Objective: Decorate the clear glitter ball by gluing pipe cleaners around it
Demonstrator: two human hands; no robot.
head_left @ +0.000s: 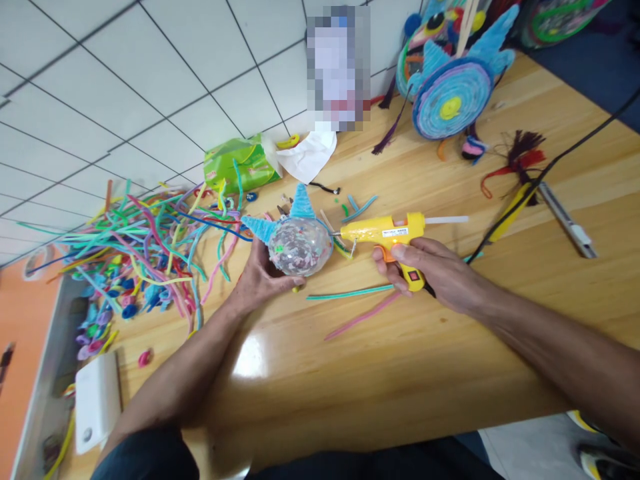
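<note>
A clear round ball (303, 247), speckled with colored bits, has two light-blue fuzzy pointed pieces (301, 202) on its far side. My left hand (265, 280) is closed around the ball's left and near side. In my right hand (430, 270) is a yellow glue gun (383, 232), gripped by its handle, with fingers at the orange trigger. Its nozzle points left and is at the ball's right edge; whether they touch is not clear. A white glue stick (447, 219) sticks out of the gun's back.
Pipe cleaners (165, 233) are heaped at the left, near a white box (97, 400). A green packet (240, 163) lies by the tiled wall. Blue round crafts (453, 100) stand at the back right. A black cord (550, 167) crosses near a utility knife (567, 220).
</note>
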